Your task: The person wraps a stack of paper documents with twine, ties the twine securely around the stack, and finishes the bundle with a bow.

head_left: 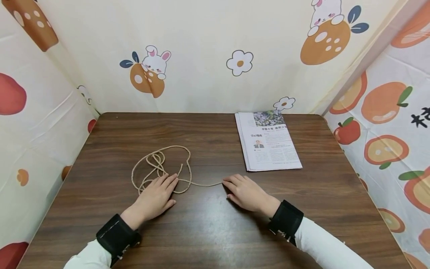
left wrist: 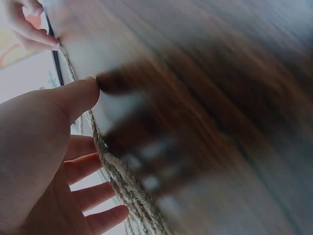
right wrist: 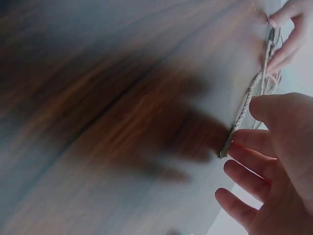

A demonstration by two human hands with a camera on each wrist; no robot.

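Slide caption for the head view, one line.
Left hand over loosely looped rope, right hand at one end, printed pages lying farther back on the brown table.

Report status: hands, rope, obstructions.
Left hand at the loops of rope, fingers extended. Right hand touching one rope end. Rope loosely looped, one length running between hands. Printed sheets beyond right hand, off the rope.

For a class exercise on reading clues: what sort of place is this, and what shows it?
Probably a small indoor work corner: a wooden table with fruit-and-rabbit patterned sheets around it, and printed papers and a loosely looped rope lying on the table.
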